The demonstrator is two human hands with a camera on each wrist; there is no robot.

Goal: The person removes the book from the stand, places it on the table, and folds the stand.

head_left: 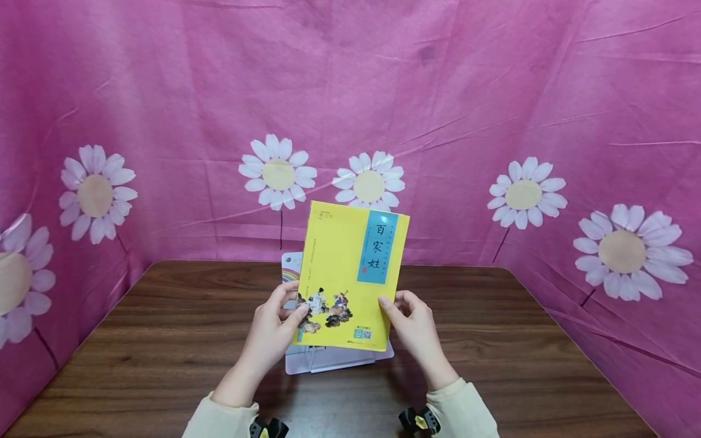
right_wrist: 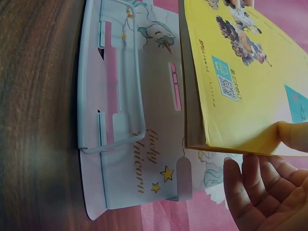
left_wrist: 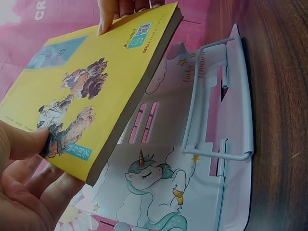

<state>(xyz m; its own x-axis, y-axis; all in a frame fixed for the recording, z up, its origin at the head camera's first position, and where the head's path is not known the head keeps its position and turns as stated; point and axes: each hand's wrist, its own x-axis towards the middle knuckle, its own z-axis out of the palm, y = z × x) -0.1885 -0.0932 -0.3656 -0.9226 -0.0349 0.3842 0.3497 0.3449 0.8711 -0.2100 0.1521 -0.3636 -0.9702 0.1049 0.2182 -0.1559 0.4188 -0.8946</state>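
A yellow paperback book (head_left: 345, 261) with a blue title panel is held up by both hands, its front cover facing me. My left hand (head_left: 271, 328) grips its lower left edge, thumb on the cover and fingers behind. On the lower right edge my right hand (head_left: 416, 325) pinches it the same way. Behind and below the book stands a white book stand (head_left: 339, 359) with unicorn pictures, mostly hidden in the head view. Its wire holder (left_wrist: 216, 156) shows at the bottom in the left wrist view. The book is apart from the wire holder.
The stand rests on a dark wood-grain table (head_left: 181, 340). A pink cloth (head_left: 449, 109) printed with white daisies hangs behind the table and along both sides. Small prop tabs (right_wrist: 184, 178) stick out from the stand's panel.
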